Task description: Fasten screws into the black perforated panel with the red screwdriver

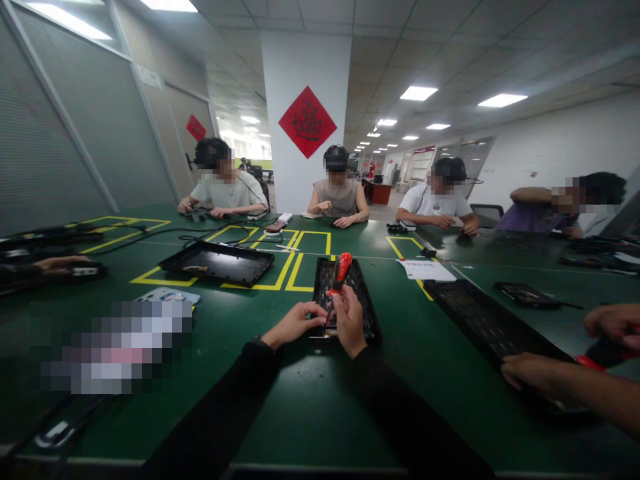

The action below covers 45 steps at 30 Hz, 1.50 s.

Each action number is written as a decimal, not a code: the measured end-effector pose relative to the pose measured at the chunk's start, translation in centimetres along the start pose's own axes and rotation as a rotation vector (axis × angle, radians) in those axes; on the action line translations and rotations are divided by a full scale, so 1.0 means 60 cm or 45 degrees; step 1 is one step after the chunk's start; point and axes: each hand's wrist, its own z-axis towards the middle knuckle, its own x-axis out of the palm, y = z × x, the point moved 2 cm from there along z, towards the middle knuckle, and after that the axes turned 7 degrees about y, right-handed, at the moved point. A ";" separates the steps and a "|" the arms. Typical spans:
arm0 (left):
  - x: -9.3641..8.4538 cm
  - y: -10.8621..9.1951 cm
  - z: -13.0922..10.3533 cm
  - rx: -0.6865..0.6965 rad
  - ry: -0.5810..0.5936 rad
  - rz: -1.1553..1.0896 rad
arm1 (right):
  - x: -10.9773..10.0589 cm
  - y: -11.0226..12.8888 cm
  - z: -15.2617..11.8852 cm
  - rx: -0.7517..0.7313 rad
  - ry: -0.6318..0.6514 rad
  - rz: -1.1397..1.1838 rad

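Observation:
In front of me a black plastic housing (369, 303) lies on the green table. My right hand (350, 320) is closed around a screwdriver (343, 268) with a red and black handle, held nearly upright with its tip down inside the housing. At the housing's near left side, my left hand (300, 321) has its fingertips pinched together close to the screwdriver's shaft. What those fingertips hold, if anything, is too small to make out. A thin, light metallic strip (320, 337) shows at the housing's near edge, just below the fingertips.
Another black housing (225, 263) lies ahead on the left. On the right, a co-worker's hands (535, 373) work at a long black housing (480, 313). A paper sheet (427, 269) lies beyond it. Several people sit across the table; cables (155, 235) run over its left side.

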 end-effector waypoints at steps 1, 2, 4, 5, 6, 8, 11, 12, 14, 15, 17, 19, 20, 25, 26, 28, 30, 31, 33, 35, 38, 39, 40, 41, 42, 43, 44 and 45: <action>0.001 0.001 0.000 0.000 -0.002 -0.004 | 0.000 0.000 -0.001 -0.005 0.003 -0.009; 0.002 0.001 0.001 0.002 -0.002 -0.010 | 0.001 0.000 -0.001 -0.007 0.008 -0.015; 0.003 0.002 0.002 0.014 0.002 -0.026 | 0.002 -0.001 -0.002 -0.003 0.022 -0.026; 0.004 0.003 0.002 0.021 0.003 -0.034 | 0.002 -0.001 -0.003 0.001 0.030 -0.033; 0.004 0.003 0.003 0.026 0.002 -0.043 | 0.002 -0.002 -0.003 0.002 0.035 -0.041; 0.005 0.003 0.003 0.026 -0.009 -0.057 | 0.003 -0.002 -0.004 -0.001 0.032 -0.064; 0.005 0.001 0.003 0.006 -0.025 -0.074 | 0.004 -0.001 -0.005 -0.009 0.019 -0.103; 0.005 0.001 0.002 0.000 -0.025 -0.078 | 0.004 0.000 -0.005 -0.011 0.016 -0.112; 0.005 0.001 0.002 -0.008 -0.027 -0.086 | 0.005 0.000 -0.005 -0.013 0.014 -0.124; 0.004 0.002 0.001 -0.009 -0.027 -0.088 | 0.005 -0.001 -0.005 -0.013 0.012 -0.130; 0.002 0.005 0.001 -0.006 -0.020 -0.088 | 0.005 -0.003 -0.005 -0.013 0.000 -0.148; 0.000 0.009 0.001 0.001 -0.002 -0.083 | 0.005 -0.006 -0.006 -0.009 -0.009 -0.161; -0.001 0.010 0.001 0.005 0.008 -0.074 | 0.005 -0.007 -0.006 -0.007 -0.011 -0.162; -0.003 0.008 0.002 0.033 0.056 0.008 | 0.006 -0.008 -0.004 -0.001 -0.007 -0.157; -0.003 0.007 0.003 0.039 0.062 0.011 | 0.006 -0.007 -0.003 -0.002 -0.003 -0.162; -0.002 0.007 0.003 0.043 0.061 0.007 | 0.006 -0.005 -0.002 -0.003 0.008 -0.179; -0.001 0.009 0.003 0.037 0.045 0.002 | 0.006 -0.004 -0.002 0.003 0.014 -0.199; 0.000 0.010 0.003 0.032 0.036 -0.002 | 0.007 -0.003 -0.002 0.007 0.016 -0.204; 0.000 0.011 0.002 0.025 0.019 -0.018 | 0.007 -0.003 -0.002 0.009 0.019 -0.206; 0.002 0.011 0.002 0.028 0.011 -0.045 | 0.008 -0.004 -0.002 0.007 0.020 -0.205; 0.004 0.009 0.003 0.042 0.001 -0.089 | 0.010 -0.005 -0.001 0.006 0.020 -0.220; 0.004 0.008 0.003 0.043 -0.004 -0.099 | 0.011 -0.006 -0.001 0.006 0.022 -0.231; 0.005 0.008 0.003 0.042 -0.010 -0.105 | 0.012 -0.006 -0.001 0.006 0.021 -0.243; 0.006 0.007 0.003 0.038 -0.017 -0.109 | 0.012 -0.006 -0.002 0.006 0.020 -0.254; 0.006 0.007 0.003 0.033 -0.019 -0.111 | 0.012 -0.006 -0.002 0.006 0.019 -0.261; 0.007 0.007 0.003 0.029 -0.018 -0.114 | 0.012 -0.006 -0.002 0.005 0.016 -0.261; 0.007 0.007 0.002 0.025 -0.015 -0.117 | 0.012 -0.006 -0.003 0.005 0.013 -0.254; 0.007 0.007 0.002 0.024 -0.013 -0.119 | 0.012 -0.006 -0.003 0.005 0.010 -0.240</action>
